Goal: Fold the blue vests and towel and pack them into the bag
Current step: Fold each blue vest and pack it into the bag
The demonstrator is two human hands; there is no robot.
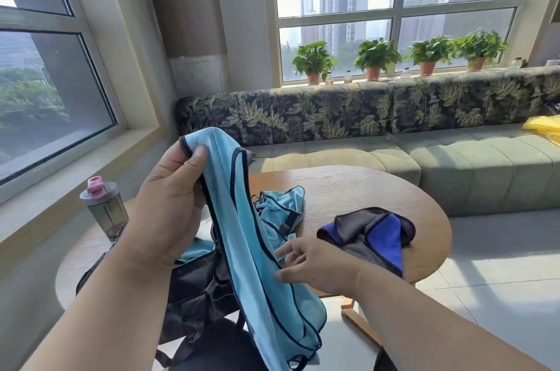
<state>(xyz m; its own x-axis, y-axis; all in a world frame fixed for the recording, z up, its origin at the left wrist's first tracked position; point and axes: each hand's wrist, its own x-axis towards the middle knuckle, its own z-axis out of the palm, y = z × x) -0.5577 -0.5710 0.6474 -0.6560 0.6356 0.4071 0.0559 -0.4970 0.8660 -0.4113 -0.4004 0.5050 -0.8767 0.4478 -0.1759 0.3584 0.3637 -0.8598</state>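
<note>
Near, the left hand pinches a light-blue mesh vest aloft (hanging straight for folding); right hand, fingers loose, touches it.

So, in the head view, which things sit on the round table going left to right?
Water bottle → black bag → crumpled light blue vest → blue and grey towel.
</note>
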